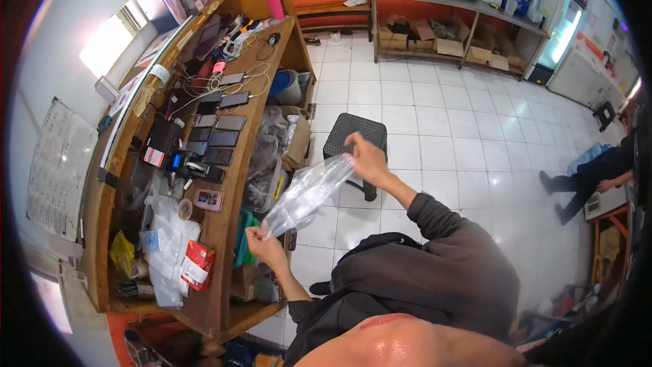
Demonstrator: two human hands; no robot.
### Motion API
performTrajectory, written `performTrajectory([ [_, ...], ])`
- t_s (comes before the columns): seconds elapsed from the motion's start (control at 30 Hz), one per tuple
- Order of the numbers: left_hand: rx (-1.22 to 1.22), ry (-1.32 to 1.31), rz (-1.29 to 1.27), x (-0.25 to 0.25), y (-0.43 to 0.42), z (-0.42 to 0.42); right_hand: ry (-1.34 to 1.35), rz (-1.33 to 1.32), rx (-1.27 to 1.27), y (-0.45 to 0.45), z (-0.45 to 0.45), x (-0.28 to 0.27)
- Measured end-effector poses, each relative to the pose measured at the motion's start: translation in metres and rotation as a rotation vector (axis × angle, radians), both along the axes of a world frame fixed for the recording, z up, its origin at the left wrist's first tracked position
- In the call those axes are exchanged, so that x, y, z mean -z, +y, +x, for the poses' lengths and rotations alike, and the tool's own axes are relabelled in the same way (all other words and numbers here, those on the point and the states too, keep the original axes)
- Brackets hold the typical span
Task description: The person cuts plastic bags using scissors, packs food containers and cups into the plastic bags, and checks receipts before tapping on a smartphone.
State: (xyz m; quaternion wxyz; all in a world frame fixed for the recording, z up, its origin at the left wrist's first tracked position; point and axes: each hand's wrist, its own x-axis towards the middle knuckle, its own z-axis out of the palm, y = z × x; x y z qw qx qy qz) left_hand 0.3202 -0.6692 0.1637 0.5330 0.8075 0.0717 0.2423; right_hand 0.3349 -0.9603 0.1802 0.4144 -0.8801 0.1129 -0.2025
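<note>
Between our left hand and our right hand we hold a clear, crinkled plastic bag.
Fingers closed on its ends, our left hand sits nearer, our right farther forward, both arms reaching out. Left of our hands runs a long brown wooden desk bearing dark rectangular phones; past our right hand, a black plastic stool stands on glossy white floor tiles.

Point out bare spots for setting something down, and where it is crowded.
Free: the near corner of the wooden desk, beside the red box; the floor tiles right of the black stool. Crowded: the desk's middle and far end, with phones and cables. The left hand and right hand hold clear plastic across the gap between desk and stool.
</note>
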Motion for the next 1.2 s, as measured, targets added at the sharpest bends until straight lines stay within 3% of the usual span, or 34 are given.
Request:
performTrajectory([
  [0.03,0.005,-0.007,-0.003,-0.002,-0.006,0.0,-0.007,-0.003,0.005,-0.004,-0.003,-0.001],
  [0.1,-0.12,-0.038,-0.017,-0.005,-0.017,0.004,-0.396,-0.534,0.049,-0.004,-0.016,0.003],
  [0.17,-0.026,-0.09,-0.046,0.013,-0.04,0.006,-0.27,-0.459,-0.005,0.015,-0.036,0.023],
  [0.23,0.36,-0.043,0.178,0.031,-0.061,-0.005,-0.016,-0.082,-0.249,0.027,-0.045,0.057],
  [0.27,0.54,-0.013,0.329,0.033,-0.065,-0.013,-0.004,-0.077,-0.253,0.014,-0.045,0.073],
  [0.3,0.533,-0.002,0.33,0.025,-0.047,-0.007,-0.207,0.048,-0.13,-0.014,-0.042,0.091],
  [0.37,0.106,0.042,0.195,0.02,-0.007,0.016,-0.34,0.059,0.307,-0.058,-0.051,0.018],
  [0.4,-0.044,0.059,0.143,0.024,0.003,0.02,-0.475,-0.162,0.377,-0.063,-0.047,0.0],
  [0.43,0.091,-0.102,-0.094,0.028,-0.007,0.028,-0.468,-0.15,0.356,-0.053,-0.042,0.007],
  [0.5,0.285,-0.075,-1.146,0.013,-0.036,0.025,-0.456,0.561,0.068,-0.02,-0.028,0.022],
  [0.53,0.306,-0.055,-1.128,0.019,-0.053,0.023,-0.36,0.317,0.138,0.002,-0.033,0.001],
  [0.57,0.326,-0.036,-1.108,0.026,-0.059,0.021,-0.353,0.321,0.12,0.015,-0.038,-0.002],
  [0.6,0.303,-0.043,-1.108,0.022,-0.042,0.023,-0.407,0.205,-0.09,0.025,-0.042,-0.003],
  [0.67,0.166,0.072,-0.854,0.001,0.008,0.027,-0.403,0.03,-0.099,0.001,-0.023,0.028],
  [0.7,0.147,0.064,-0.85,-0.012,0.012,0.022,-0.098,0.411,0.052,-0.02,-0.028,-0.011],
  [0.77,-0.007,-0.289,-0.71,-0.033,0.006,0.015,-0.35,0.275,0.115,0.005,-0.022,0.01],
  [0.83,-0.101,-0.506,-0.011,-0.011,-0.016,0.009,-0.485,0.118,-0.051,0.035,-0.027,0.021],
  [0.87,0.073,-0.357,0.035,-0.025,-0.033,-0.009,-0.466,0.052,-0.162,0.04,-0.027,0.023],
  [0.9,0.054,-0.352,0.039,-0.023,-0.02,-0.01,-0.447,-0.015,-0.277,0.044,-0.026,0.025],
  [0.97,-0.22,-0.19,-0.393,-0.008,0.028,-0.009,0.082,0.165,0.122,-0.018,0.001,0.027],
  [1.0,-0.113,-0.013,0.028,0.027,0.057,-0.007,0.133,-0.153,0.064,-0.022,0.002,0.069],
  [1.03,-0.11,-0.038,-0.029,0.055,0.053,-0.008,0.163,-0.471,0.007,-0.019,0.002,0.111],
  [1.07,-0.098,0.04,-0.043,0.058,0.042,-0.015,0.24,-0.583,-0.032,0.006,-0.011,0.118],
  [1.13,-0.065,0.125,0.08,0.056,0.011,-0.024,0.303,-0.728,-0.479,0.06,-0.034,0.068],
  [1.2,-0.067,0.159,0.212,0.047,0.0,-0.033,-0.006,-0.42,-0.763,0.108,-0.054,0.072],
])
